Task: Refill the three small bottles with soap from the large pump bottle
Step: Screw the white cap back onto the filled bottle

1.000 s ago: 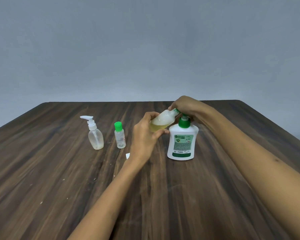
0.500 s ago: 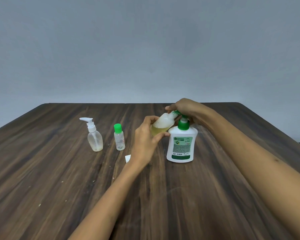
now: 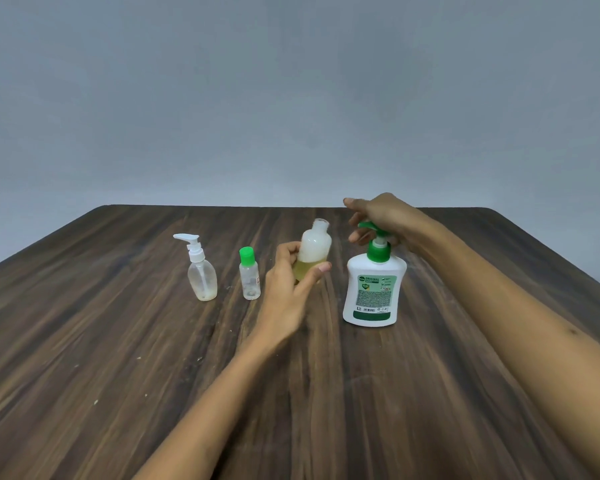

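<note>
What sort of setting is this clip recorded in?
Probably a plain indoor room staged for recording, not a bathroom or kitchen: a bare blue-grey wall, a dark wood-grain table, and on it only soap bottles, such as the large white pump bottle with a green pump.

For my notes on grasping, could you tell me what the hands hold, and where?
The left hand grips the uncapped small bottle around its lower body. The right hand rests over the large bottle's pump, gripping nothing.
</note>
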